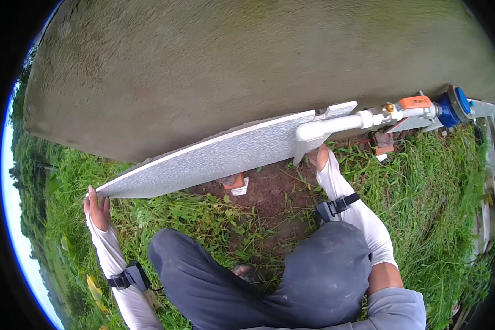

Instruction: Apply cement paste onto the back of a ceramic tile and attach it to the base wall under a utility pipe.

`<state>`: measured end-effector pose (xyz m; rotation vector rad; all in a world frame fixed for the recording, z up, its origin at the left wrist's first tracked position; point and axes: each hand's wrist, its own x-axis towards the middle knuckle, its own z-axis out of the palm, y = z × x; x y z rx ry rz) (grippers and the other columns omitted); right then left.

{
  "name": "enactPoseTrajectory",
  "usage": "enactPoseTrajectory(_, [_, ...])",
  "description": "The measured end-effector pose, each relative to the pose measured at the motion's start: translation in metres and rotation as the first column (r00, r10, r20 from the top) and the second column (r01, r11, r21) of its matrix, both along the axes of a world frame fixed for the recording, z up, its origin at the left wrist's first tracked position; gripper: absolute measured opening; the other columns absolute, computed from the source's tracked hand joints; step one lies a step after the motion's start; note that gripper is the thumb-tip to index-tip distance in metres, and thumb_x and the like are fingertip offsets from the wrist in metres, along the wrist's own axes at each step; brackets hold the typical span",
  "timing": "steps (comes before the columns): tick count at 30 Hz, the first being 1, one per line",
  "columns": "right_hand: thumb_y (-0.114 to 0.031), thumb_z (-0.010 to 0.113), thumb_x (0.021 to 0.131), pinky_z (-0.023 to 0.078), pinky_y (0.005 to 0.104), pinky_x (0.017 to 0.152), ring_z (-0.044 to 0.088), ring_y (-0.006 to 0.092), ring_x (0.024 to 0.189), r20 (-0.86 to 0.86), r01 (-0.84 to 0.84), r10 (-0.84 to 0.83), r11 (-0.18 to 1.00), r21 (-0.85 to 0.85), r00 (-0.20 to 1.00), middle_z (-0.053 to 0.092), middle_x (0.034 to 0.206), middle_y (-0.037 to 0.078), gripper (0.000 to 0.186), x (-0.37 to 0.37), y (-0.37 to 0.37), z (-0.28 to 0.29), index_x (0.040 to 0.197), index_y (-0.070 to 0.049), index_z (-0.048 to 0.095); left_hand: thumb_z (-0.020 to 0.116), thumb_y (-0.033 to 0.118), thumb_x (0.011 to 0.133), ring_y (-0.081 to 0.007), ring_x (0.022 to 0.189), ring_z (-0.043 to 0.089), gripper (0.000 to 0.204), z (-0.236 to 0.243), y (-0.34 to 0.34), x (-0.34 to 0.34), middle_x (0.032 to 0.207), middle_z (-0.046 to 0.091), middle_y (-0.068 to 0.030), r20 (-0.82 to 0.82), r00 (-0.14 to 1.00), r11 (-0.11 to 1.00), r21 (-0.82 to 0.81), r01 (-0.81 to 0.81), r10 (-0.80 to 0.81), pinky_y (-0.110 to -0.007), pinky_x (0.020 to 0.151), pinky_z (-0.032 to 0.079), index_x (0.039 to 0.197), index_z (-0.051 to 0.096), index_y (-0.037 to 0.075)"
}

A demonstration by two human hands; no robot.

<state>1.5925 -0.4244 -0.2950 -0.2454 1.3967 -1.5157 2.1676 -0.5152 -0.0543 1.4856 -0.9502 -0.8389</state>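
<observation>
Hands: two, left hand (98, 209) and right hand (319, 158). Dark strapped wrist devices: two, left device (137, 276), right device (335, 207). Long grey slab (220, 157): one. White elbowed pipe (335, 126): one, toward the right. Orange valve handle (415, 102): one. Blue meter (451, 109): one, far right. Brick clusters: two, left cluster (235, 181), right cluster (384, 148); pieces in each hard to count. Wall (247, 66): one, on the far side. Grey trouser knees (330, 258): two, near side.

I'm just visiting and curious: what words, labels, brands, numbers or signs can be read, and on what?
Orange handle: small dark marks, too blurred to read.
Blue fitting: no lettering I can make out.
Grey slab: none seen.
No other readable text.
</observation>
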Motion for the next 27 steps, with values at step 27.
enactPoseTrajectory(27, [-0.042, 0.026, 0.098, 0.058, 0.0421, 0.063, 0.067, 0.0343, 0.079, 0.169, 0.214, -0.227, 0.972, 0.093, 0.959, 0.056, 0.116, 0.024, 0.056, -0.129, 0.031, -0.061, 0.132, 0.002, 0.038, 0.061, 0.033, 0.093, -0.0072, 0.093, 0.050, 0.035, -0.031, -0.012, -0.146, 0.107, 0.053, -0.0017, 0.040, 0.984, 0.985, 0.014, 0.171, -0.171, -0.021, 0.080, 0.043, 0.113, 0.049, 0.007])
